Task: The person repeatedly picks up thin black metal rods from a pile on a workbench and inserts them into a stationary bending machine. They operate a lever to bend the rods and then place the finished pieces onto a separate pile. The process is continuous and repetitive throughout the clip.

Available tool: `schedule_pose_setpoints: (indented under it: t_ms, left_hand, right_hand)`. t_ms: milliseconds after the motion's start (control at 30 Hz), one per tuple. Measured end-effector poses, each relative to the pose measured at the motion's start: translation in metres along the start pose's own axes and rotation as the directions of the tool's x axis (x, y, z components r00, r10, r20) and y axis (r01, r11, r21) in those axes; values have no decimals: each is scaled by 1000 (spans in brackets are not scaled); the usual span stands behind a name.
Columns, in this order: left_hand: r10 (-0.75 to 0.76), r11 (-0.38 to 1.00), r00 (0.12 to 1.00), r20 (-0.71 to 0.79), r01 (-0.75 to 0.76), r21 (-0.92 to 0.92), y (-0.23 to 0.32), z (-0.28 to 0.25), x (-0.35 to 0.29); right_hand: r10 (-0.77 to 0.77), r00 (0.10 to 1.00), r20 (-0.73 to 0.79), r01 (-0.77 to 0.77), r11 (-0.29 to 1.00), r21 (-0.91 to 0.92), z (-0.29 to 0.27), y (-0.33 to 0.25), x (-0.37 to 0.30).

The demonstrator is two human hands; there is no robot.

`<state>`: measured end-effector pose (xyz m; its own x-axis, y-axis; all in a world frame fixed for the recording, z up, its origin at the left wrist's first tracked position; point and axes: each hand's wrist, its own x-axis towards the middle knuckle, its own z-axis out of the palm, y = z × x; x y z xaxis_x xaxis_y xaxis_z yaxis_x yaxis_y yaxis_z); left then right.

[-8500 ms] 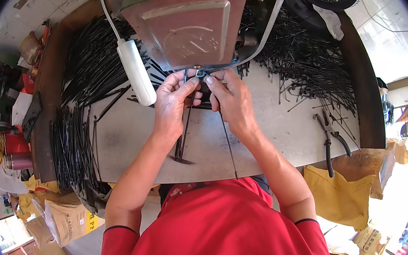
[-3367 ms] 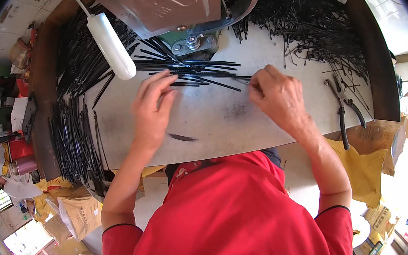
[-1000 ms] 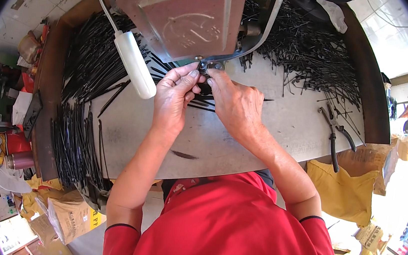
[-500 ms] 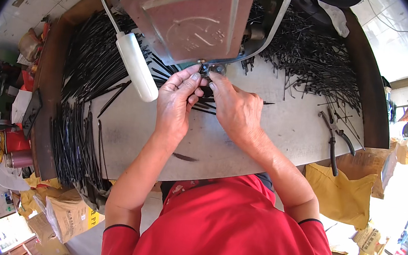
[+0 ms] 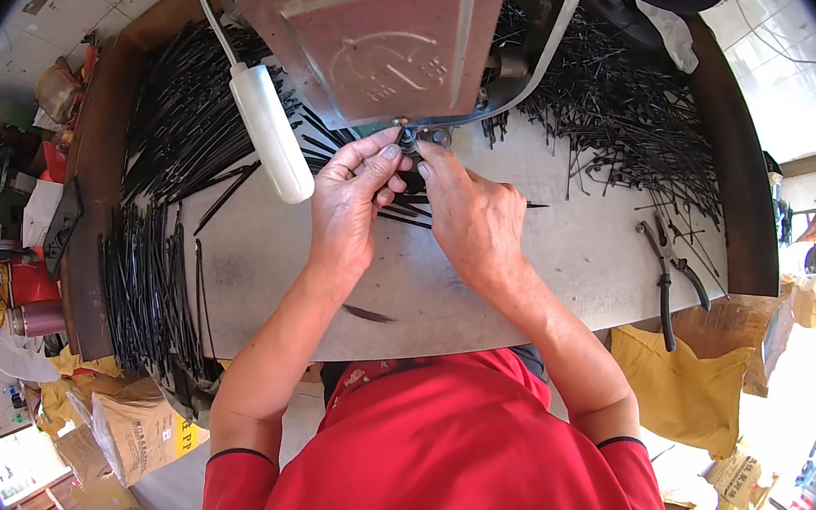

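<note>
My left hand (image 5: 353, 193) is closed in a pinch just below the front of a brownish-pink machine head (image 5: 377, 45). Close beside it, my right hand (image 5: 476, 212) has its index finger bent in to the same spot. Between the fingertips is a small dark piece (image 5: 407, 140), too small and too covered to name. Thin black strips (image 5: 404, 216) show behind and between the hands, and one dark tip sticks out past the right hand. Whether these strips join the pinched piece is hidden.
Black strips are heaped at the left (image 5: 187, 119), in a near-left bundle (image 5: 148, 286), and at the far right (image 5: 634, 130). A white lamp (image 5: 271, 134) hangs left of my hands. Pliers (image 5: 669, 280) rest near the right edge of the grey tabletop (image 5: 568, 263).
Both hands stay at the same spot under the machine head, with only a very slight shift. Nothing has been let go or taken up that I can see.
</note>
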<state>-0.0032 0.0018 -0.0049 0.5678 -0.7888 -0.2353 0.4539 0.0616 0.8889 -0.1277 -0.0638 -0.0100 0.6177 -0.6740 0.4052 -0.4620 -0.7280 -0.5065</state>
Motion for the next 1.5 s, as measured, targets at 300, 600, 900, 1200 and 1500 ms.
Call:
schedule_pose_setpoints:
  t_ms: [300,600,900,1200,1500]
  left_hand:
    - [-58,985,998,17,60,-163,-7,-3,-1]
    - [-90,978,996,-16,85,-193,-5,0,-4]
    - [-66,987,997,-32,60,-149,-2,4,-6]
    - [-83,988,995,-56,75,-134,-4,5,-7]
    - [-74,989,995,-60,65,-136,-4,6,-7]
  right_hand:
    - [10,1000,-5,-10,1000,17,13,1,-9]
    - [-2,999,-39,3,1000,22,11,4,-3]
    - [0,999,-40,2,999,40,9,2,-2]
    - [27,999,-27,-25,997,71,11,2,-4]
    - [48,998,-47,-42,991,128,11,1,-5]
